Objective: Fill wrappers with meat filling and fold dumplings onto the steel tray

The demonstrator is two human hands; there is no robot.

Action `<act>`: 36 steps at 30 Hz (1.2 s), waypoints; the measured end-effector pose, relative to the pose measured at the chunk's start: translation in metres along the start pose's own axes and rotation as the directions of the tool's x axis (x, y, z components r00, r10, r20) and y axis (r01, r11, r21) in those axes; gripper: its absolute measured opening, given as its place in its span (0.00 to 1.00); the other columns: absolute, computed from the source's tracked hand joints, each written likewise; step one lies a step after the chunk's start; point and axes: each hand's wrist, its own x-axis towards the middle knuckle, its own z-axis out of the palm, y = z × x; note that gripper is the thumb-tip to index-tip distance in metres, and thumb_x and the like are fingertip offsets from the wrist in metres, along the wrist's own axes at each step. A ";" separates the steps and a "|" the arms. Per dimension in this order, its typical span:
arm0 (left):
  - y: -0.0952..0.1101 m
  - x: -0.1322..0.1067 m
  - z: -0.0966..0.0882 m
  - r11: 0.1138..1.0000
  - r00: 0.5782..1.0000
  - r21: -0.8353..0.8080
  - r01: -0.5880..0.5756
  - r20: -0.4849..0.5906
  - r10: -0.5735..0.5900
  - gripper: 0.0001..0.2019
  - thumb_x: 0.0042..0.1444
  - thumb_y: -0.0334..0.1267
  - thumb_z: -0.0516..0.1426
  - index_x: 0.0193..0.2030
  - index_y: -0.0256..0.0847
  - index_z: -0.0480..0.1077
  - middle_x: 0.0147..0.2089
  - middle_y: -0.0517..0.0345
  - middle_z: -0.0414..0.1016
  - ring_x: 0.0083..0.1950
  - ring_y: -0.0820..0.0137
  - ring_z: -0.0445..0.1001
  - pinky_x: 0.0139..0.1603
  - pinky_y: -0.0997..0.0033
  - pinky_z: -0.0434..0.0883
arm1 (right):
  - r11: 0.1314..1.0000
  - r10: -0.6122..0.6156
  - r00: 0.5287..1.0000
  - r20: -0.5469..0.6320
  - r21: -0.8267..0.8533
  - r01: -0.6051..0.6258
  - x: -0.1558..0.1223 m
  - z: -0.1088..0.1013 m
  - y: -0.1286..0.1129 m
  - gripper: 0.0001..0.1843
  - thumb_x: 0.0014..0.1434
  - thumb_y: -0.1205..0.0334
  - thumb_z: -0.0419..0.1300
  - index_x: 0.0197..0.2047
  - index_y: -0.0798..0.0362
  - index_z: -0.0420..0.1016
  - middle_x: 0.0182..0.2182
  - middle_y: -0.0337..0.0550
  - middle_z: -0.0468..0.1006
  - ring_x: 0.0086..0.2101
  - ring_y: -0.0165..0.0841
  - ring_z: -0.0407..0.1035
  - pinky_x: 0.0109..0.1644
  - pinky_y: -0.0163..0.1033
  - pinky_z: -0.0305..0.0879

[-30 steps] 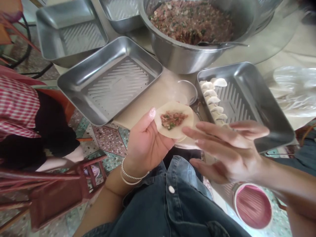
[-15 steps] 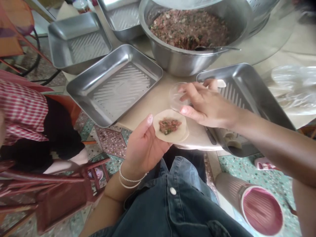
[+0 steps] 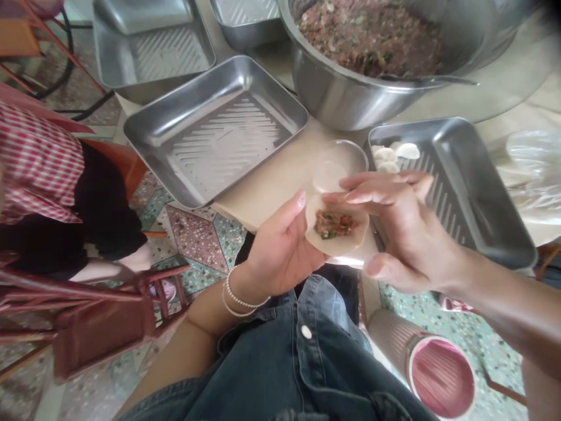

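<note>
On the fingers of my left hand lies a round dumpling wrapper, its edge held by the thumb. A lump of minced meat filling with green bits sits in the middle of the flat wrapper. My right hand hovers at the wrapper's right side. Its fingers are stretched over the far edge and its thumb is apart; whether the fingertips touch the dough I cannot tell. Just beyond them a small clear round dish stands on the table.
A steel bowl of meat filling, with a spoon, stands at the back. Steel trays flank it: a near left one and a right one with white dumplings. A pink-lined bin and red chair stand below; a person sits left.
My right hand has come from the clear dish to the wrapper's far edge. My left hand and the wrapper sit further right in view, and the camera has shifted.
</note>
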 end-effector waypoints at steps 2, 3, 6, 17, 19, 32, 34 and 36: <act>-0.001 -0.001 -0.002 1.000 1.000 0.017 0.008 0.009 -0.008 0.28 0.68 0.46 0.35 0.61 0.30 0.63 0.58 0.44 0.72 0.68 0.57 0.60 0.69 0.53 0.56 | 0.997 -0.035 0.999 0.024 0.066 0.033 0.007 0.000 -0.001 0.29 0.66 0.36 0.38 0.54 0.52 0.54 0.48 0.48 0.74 0.54 0.41 0.66 0.53 0.52 0.52; 0.000 -0.003 -0.004 1.000 1.000 0.022 0.001 0.009 -0.001 0.29 0.68 0.47 0.35 0.59 0.30 0.65 0.57 0.44 0.73 0.68 0.57 0.60 0.69 0.53 0.56 | 0.996 -0.037 0.999 0.020 0.082 0.035 0.011 0.000 0.001 0.29 0.66 0.36 0.37 0.54 0.52 0.54 0.48 0.48 0.73 0.53 0.40 0.66 0.53 0.52 0.52; 0.004 -0.008 -0.009 0.999 0.999 0.025 -0.048 -0.007 0.049 0.29 0.67 0.48 0.36 0.55 0.30 0.69 0.54 0.44 0.75 0.67 0.56 0.62 0.69 0.52 0.56 | 0.997 0.075 0.997 -0.027 -0.005 -0.076 0.020 0.003 0.018 0.32 0.66 0.36 0.32 0.52 0.53 0.57 0.47 0.50 0.74 0.50 0.41 0.68 0.51 0.55 0.53; 0.007 -0.012 -0.007 0.991 0.990 0.034 -0.130 -0.054 0.132 0.31 0.67 0.51 0.36 0.59 0.27 0.65 0.57 0.41 0.73 0.68 0.56 0.60 0.70 0.54 0.54 | 0.989 0.055 0.996 -0.069 -0.132 -0.064 0.021 0.004 0.018 0.38 0.64 0.32 0.30 0.54 0.55 0.59 0.48 0.52 0.74 0.51 0.46 0.68 0.49 0.54 0.52; 0.004 -0.009 -0.003 0.994 0.994 0.042 -0.105 -0.034 0.106 0.32 0.67 0.51 0.33 0.62 0.29 0.62 0.57 0.43 0.73 0.68 0.57 0.60 0.70 0.53 0.54 | 0.997 -0.018 0.998 -0.065 -0.075 0.013 0.018 0.002 0.000 0.36 0.64 0.33 0.32 0.54 0.55 0.58 0.49 0.52 0.73 0.53 0.43 0.66 0.51 0.53 0.52; 0.010 -0.015 0.000 0.999 0.998 -0.018 -0.043 0.050 0.044 0.36 0.65 0.57 0.35 0.57 0.26 0.66 0.57 0.39 0.72 0.65 0.53 0.64 0.69 0.52 0.56 | 0.937 -0.318 0.938 -0.136 -0.199 0.289 -0.022 0.009 -0.018 0.21 0.67 0.42 0.45 0.39 0.49 0.69 0.50 0.40 0.76 0.51 0.32 0.68 0.50 0.47 0.52; 0.010 -0.016 -0.001 1.000 0.998 -0.009 -0.011 0.058 0.011 0.36 0.64 0.58 0.36 0.58 0.28 0.66 0.58 0.40 0.72 0.66 0.53 0.64 0.68 0.52 0.57 | 0.928 -0.335 0.927 -0.169 -0.228 0.294 -0.032 0.010 -0.015 0.20 0.65 0.41 0.47 0.38 0.47 0.69 0.52 0.38 0.75 0.49 0.33 0.68 0.53 0.48 0.52; 0.010 -0.017 -0.001 0.999 0.997 0.001 0.035 0.065 -0.035 0.35 0.64 0.58 0.37 0.59 0.31 0.67 0.59 0.43 0.72 0.66 0.53 0.63 0.67 0.52 0.59 | 0.910 -0.382 0.908 -0.173 -0.240 0.337 -0.043 0.010 -0.013 0.19 0.63 0.39 0.48 0.39 0.42 0.70 0.51 0.33 0.75 0.49 0.32 0.68 0.56 0.48 0.51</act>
